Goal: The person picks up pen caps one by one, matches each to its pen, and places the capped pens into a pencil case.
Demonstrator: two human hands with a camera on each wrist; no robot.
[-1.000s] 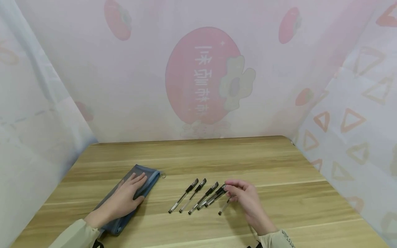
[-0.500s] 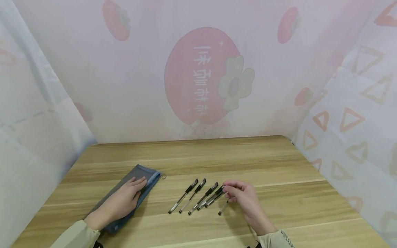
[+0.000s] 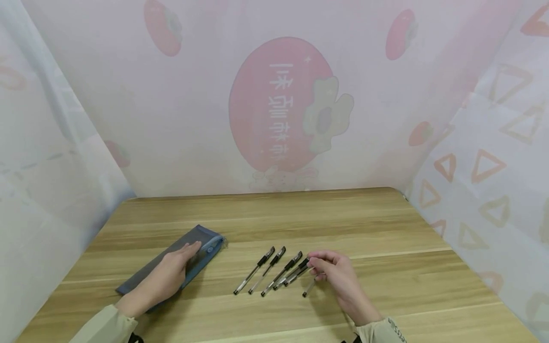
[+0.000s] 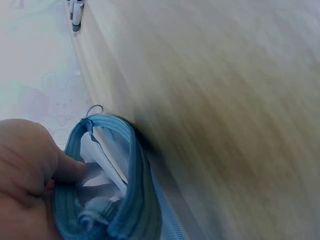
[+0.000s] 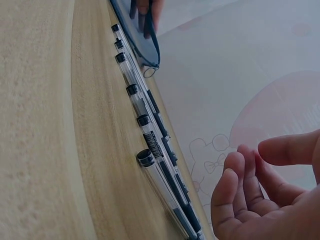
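My left hand [image 3: 165, 276] grips a blue-grey mesh pencil case [image 3: 202, 233] on the left of the table. In the left wrist view the case's blue zipped mouth [image 4: 131, 165] gapes, with the thumb [image 4: 70, 170] hooked inside its edge. A small ring [image 4: 95, 107] hangs at the far end. Over the rightmost clear gel pen [image 3: 308, 288] hovers my right hand [image 3: 340, 281], fingers loosely curled. The right wrist view shows nothing between thumb and fingertips, and that pen [image 5: 162, 185] lies on the wood below. Several more black-capped gel pens [image 3: 254, 270] lie slanted side by side between the hands.
The wooden table [image 3: 274, 214] ends at a pale printed backdrop [image 3: 193, 119] behind, with further printed sheets [image 3: 476, 205] along both sides. Behind the pens and pencil case, bare wood runs to the back edge.
The left hand has tilted the pencil case, so its zipped side now turns more into view and its near end has lifted. The right hand and the pens have hardly moved.
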